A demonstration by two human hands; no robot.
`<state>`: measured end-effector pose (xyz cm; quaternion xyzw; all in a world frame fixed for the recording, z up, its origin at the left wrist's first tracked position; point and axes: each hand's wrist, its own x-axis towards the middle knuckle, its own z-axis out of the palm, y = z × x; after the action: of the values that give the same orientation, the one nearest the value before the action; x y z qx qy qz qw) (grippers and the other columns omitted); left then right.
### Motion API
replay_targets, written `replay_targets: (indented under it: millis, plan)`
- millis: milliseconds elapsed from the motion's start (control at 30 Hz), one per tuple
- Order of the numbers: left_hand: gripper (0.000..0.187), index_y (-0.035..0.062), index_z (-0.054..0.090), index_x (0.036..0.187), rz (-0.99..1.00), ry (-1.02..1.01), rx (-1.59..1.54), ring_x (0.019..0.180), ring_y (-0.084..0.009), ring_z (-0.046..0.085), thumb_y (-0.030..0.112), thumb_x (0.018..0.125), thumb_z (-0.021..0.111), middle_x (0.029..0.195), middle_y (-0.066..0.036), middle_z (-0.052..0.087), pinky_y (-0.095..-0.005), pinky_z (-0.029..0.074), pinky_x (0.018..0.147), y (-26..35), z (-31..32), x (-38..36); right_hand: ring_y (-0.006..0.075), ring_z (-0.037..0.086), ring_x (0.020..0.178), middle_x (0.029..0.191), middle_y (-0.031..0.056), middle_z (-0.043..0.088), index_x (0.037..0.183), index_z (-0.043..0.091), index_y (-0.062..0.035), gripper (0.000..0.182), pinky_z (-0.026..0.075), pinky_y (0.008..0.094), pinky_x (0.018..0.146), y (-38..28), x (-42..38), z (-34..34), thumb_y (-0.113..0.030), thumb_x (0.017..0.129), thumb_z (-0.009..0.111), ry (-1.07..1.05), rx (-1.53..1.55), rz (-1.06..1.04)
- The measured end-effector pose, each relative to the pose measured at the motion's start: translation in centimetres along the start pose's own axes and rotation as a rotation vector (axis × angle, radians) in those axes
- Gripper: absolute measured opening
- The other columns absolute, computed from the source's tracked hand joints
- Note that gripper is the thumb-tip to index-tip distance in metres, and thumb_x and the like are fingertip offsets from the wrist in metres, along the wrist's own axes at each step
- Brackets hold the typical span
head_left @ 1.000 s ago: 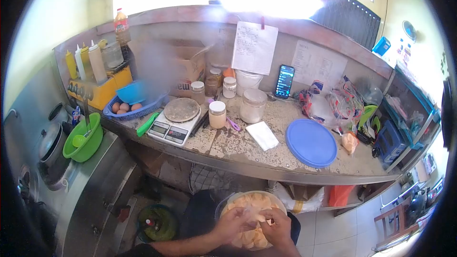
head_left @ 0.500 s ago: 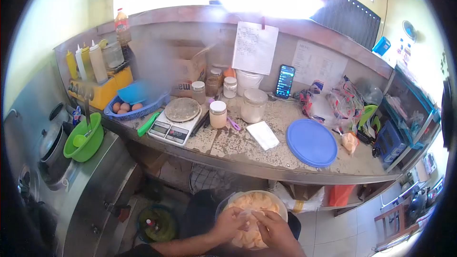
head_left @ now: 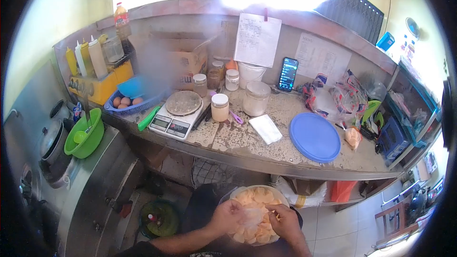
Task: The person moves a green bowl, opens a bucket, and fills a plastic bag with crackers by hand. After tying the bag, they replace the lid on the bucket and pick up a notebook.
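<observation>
A round tub (head_left: 284, 200) of pale orange, chip-like pieces (head_left: 259, 196) rests at my lap. Over it, a small clear plastic bag (head_left: 252, 215) spans the space between my hands. My left hand (head_left: 226, 217) pinches the bag's left side. The fingers of my right hand (head_left: 284, 221) are closed at its right side; the exact grip there is hard to see. Several pieces lie below and around the bag inside the tub.
The worktop ahead holds a kitchen scale (head_left: 178, 114), glass jars (head_left: 220, 108), a folded white sheet (head_left: 265, 129), a blue lid (head_left: 314, 137) and a propped phone (head_left: 288, 74). A green basin (head_left: 85, 135) stands left. Below sits a dark green bucket (head_left: 159, 219).
My hands have moved apart, and the clear bag is spread wider between them. More of the pieces in the tub show. The view has tilted slightly.
</observation>
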<state>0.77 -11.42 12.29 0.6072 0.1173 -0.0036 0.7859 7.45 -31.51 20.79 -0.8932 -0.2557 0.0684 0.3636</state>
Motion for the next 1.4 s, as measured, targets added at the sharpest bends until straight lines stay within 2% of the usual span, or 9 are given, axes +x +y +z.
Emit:
replay_targets:
  millis: [33,167,500,800,1000,1100,1267,1333,1400]
  plan:
    - [0.018,0.0000,0.054,0.103,-0.003,-0.005,0.001,0.066,-0.0129,0.061,0.007,0.090,0.063,0.083,-0.007,0.061,-0.0278,0.053,0.059,0.6,0.1,0.0,0.0291,0.065,0.093,0.107,0.0155,0.065,0.109,0.065,-0.0081,0.032,0.052,0.0382,0.081,1.8,-0.1,1.0,-0.017,0.079,0.069,-0.005,-0.155,-0.114]
    - [0.014,0.0006,0.054,0.098,-0.024,0.091,-0.089,0.056,-0.0100,0.056,0.009,0.091,0.063,0.075,-0.005,0.060,-0.0263,0.049,0.050,3.7,0.5,-0.5,0.0351,0.059,0.102,0.115,0.0205,0.057,0.113,0.061,-0.0085,0.047,0.050,0.0434,0.083,3.8,-0.8,5.1,-0.030,0.073,0.072,-0.131,-0.633,-0.263]
    - [0.007,0.0031,0.053,0.094,-0.009,0.010,-0.279,0.058,-0.0142,0.059,0.009,0.094,0.056,0.079,-0.006,0.060,-0.0291,0.051,0.054,3.2,-1.5,-0.7,0.0301,0.062,0.090,0.087,0.0102,0.065,0.086,0.065,-0.0067,0.014,0.050,0.0409,0.082,5.8,0.5,5.2,-0.018,0.077,0.061,-0.259,-0.479,-0.175]
    - [0.010,0.0054,0.054,0.102,-0.036,-0.081,-0.469,0.087,-0.0130,0.061,0.010,0.094,0.057,0.098,-0.004,0.060,-0.0292,0.053,0.075,3.5,-1.2,-0.6,0.0245,0.067,0.084,0.091,0.0130,0.066,0.102,0.065,-0.0053,0.022,0.054,0.0333,0.073,3.9,0.0,1.7,-0.015,0.082,0.069,-0.005,-0.028,0.102]
    - [0.019,0.0049,0.050,0.113,-0.090,-0.150,-0.478,0.100,-0.0150,0.059,0.009,0.095,0.055,0.110,-0.005,0.057,-0.0331,0.052,0.087,4.5,1.0,-0.3,0.0200,0.065,0.093,0.103,0.0104,0.059,0.109,0.051,0.0018,0.026,0.058,0.0310,0.077,-0.3,-0.4,-1.6,0.005,0.086,0.062,0.200,0.874,0.138]
    - [0.021,0.0046,0.048,0.115,-0.137,-0.216,-0.486,0.101,-0.0163,0.059,0.009,0.096,0.054,0.114,-0.007,0.055,-0.0344,0.052,0.089,4.9,2.2,-0.1,0.0223,0.067,0.095,0.100,0.0125,0.062,0.111,0.046,0.0006,0.028,0.057,0.0317,0.078,-2.0,-0.1,-1.3,0.003,0.087,0.062,0.250,1.019,0.063]
    - [0.019,0.0042,0.048,0.115,-0.135,-0.236,-0.584,0.105,-0.0184,0.059,0.008,0.097,0.051,0.114,-0.008,0.054,-0.0368,0.051,0.093,5.1,3.7,-0.5,0.0211,0.066,0.096,0.101,0.0130,0.064,0.110,0.049,0.0011,0.025,0.055,0.0309,0.081,-2.3,0.5,0.3,0.001,0.088,0.062,0.242,0.972,0.058]
    - [0.019,0.0038,0.047,0.115,-0.143,-0.253,-0.600,0.106,-0.0189,0.059,0.009,0.097,0.051,0.114,-0.009,0.054,-0.0383,0.050,0.095,4.7,3.6,-0.6,0.0165,0.065,0.094,0.099,0.0112,0.065,0.103,0.055,0.0023,0.020,0.053,0.0286,0.082,-2.6,0.3,-0.2,-0.002,0.086,0.065,0.238,0.366,-0.006]
    - [0.021,0.0057,0.046,0.116,-0.143,-0.186,-0.555,0.100,-0.0227,0.061,0.009,0.096,0.052,0.112,-0.008,0.055,-0.0456,0.052,0.089,4.3,3.7,-0.4,0.0134,0.064,0.086,0.096,0.0108,0.067,0.096,0.060,0.0012,0.016,0.052,0.0272,0.075,-3.0,0.3,-0.7,-0.003,0.083,0.068,0.244,0.341,0.026]
